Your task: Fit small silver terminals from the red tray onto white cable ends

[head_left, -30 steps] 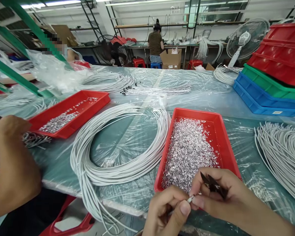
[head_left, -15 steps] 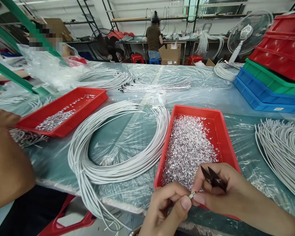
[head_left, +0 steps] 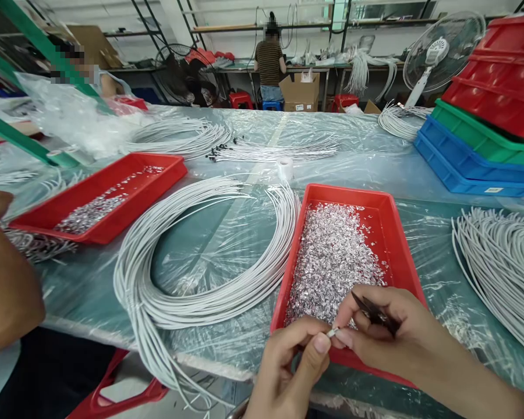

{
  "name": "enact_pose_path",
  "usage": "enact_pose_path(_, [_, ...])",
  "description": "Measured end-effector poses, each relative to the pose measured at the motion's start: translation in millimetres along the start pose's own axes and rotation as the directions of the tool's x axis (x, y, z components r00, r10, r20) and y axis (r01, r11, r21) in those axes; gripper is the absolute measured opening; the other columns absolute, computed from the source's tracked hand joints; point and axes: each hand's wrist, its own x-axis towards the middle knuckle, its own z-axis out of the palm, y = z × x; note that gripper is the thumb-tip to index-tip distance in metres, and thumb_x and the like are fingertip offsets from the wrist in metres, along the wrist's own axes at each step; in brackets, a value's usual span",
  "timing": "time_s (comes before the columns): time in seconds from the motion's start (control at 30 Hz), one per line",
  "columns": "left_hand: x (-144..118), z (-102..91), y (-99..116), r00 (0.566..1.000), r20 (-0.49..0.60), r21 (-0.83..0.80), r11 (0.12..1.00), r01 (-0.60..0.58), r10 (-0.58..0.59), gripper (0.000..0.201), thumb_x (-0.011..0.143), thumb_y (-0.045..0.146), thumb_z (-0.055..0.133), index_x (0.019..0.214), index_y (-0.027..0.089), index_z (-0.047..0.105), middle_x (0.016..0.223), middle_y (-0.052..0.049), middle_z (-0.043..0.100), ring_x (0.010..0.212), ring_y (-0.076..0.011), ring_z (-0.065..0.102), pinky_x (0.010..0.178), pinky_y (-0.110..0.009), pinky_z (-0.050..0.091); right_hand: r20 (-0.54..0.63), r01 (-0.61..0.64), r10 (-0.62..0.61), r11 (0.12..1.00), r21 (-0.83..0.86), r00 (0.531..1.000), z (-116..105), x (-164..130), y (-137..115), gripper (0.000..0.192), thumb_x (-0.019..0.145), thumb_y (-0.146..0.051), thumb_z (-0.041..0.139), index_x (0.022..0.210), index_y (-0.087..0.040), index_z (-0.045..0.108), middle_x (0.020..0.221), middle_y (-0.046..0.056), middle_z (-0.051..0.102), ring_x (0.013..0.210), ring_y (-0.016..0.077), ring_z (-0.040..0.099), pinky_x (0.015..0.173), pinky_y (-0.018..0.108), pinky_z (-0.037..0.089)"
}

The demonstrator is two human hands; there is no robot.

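Between thumb and forefinger, my left hand (head_left: 290,369) pinches the end of a white cable (head_left: 332,332). My right hand (head_left: 393,334) meets it there, with thumb and fingertip closed at the cable's tip. Tucked in the same right hand is a dark pair of snips (head_left: 373,311), its blades pointing up and left. Both hands are over the near end of a red tray (head_left: 404,262), which holds a heap of small shiny metal pieces (head_left: 336,256). Whether a metal piece is at the cable tip is too small to tell.
A big coil of white cable (head_left: 133,279) lies left of the tray, and another cable bundle (head_left: 502,250) lies right. A co-worker's arm (head_left: 9,285) is at far left by a second red tray (head_left: 102,233). Stacked bins (head_left: 484,169) stand back right.
Both hands have shifted slightly left and up together, still joined at the cable end. The snips' blades look closer together. At left, the co-worker's arm has moved a little left.
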Motion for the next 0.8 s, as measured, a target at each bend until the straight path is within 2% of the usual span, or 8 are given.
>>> enact_pose_path(0.13, [-4, 0.6, -11, 0.982, -0.164, 0.136, 0.988, -0.071, 0.093, 0.029, 0.086, 0.046, 0.062, 0.077, 0.018, 0.066, 0.058, 0.004, 0.039, 0.055, -0.0095, 0.033, 0.05, -0.023, 0.026, -0.015, 0.025, -0.026, 0.997, -0.08, 1.0, 1, -1, -4, 0.007, 0.081, -0.015, 0.057, 0.076, -0.019, 0.057, 0.059, -0.008, 0.026, 0.054, 0.0099, 0.022, 0.048, 0.025, 0.016])
enact_pose_path(0.23, [-4, 0.5, -11, 0.986, -0.133, 0.171, 0.982, -0.074, 0.097, 0.033, 0.087, 0.047, 0.06, 0.076, 0.018, 0.068, 0.058, 0.004, 0.036, 0.054, -0.0099, 0.031, 0.049, -0.024, 0.024, -0.01, 0.022, -0.023, 0.996, -0.09, 1.0, 0, -2, -4, 0.008, 0.082, -0.016, 0.056, 0.075, -0.019, 0.057, 0.059, -0.008, 0.026, 0.054, 0.01, 0.022, 0.048, 0.025, 0.017])
enact_pose_path(0.37, [-1, 2.3, -4, 0.996, -0.045, 0.099, 0.993, -0.066, 0.071, 0.037, 0.089, 0.049, 0.055, 0.076, 0.016, 0.067, 0.055, 0.005, 0.033, 0.051, -0.0089, 0.028, 0.049, -0.025, 0.021, 0.012, 0.009, -0.009, 0.999, -0.046, 1.0, -1, 0, 1, 0.007, 0.082, -0.021, 0.059, 0.075, -0.019, 0.057, 0.059, -0.007, 0.028, 0.055, 0.0105, 0.023, 0.049, 0.025, 0.018])
enact_pose_path(0.57, [0, 4.8, -3, 0.997, -0.032, 0.048, 0.997, -0.061, 0.063, 0.037, 0.09, 0.051, 0.053, 0.078, 0.016, 0.059, 0.054, 0.007, 0.031, 0.05, -0.0082, 0.024, 0.049, -0.026, 0.017, 0.041, -0.01, 0.008, 0.999, 0.041, 0.999, -1, 3, 5, 0.011, 0.085, -0.023, 0.059, 0.075, -0.019, 0.055, 0.061, -0.006, 0.026, 0.055, 0.0106, 0.023, 0.049, 0.023, 0.019])
enact_pose_path(0.7, [-2, 7.4, -2, 0.997, -0.067, 0.014, 0.999, -0.041, 0.042, 0.033, 0.085, 0.051, 0.062, 0.081, 0.019, 0.055, 0.055, 0.008, 0.031, 0.052, -0.0081, 0.018, 0.049, -0.026, 0.013, 0.032, 0.02, -0.021, 0.999, 0.041, 0.999, 0, 1, 5, 0.01, 0.084, -0.017, 0.057, 0.075, -0.019, 0.055, 0.059, -0.007, 0.025, 0.054, 0.0102, 0.022, 0.048, 0.023, 0.018])
enact_pose_path(0.8, [-2, 8.8, -2, 0.989, -0.122, 0.043, 0.996, -0.079, 0.083, 0.031, 0.084, 0.047, 0.064, 0.075, 0.018, 0.057, 0.055, 0.008, 0.035, 0.051, -0.0078, 0.021, 0.048, -0.025, 0.015, 0.027, 0.044, -0.044, 0.999, 0.001, 0.999, 0, 1, 4, 0.009, 0.083, -0.016, 0.057, 0.075, -0.02, 0.055, 0.058, -0.008, 0.025, 0.052, 0.0098, 0.022, 0.047, 0.024, 0.017])
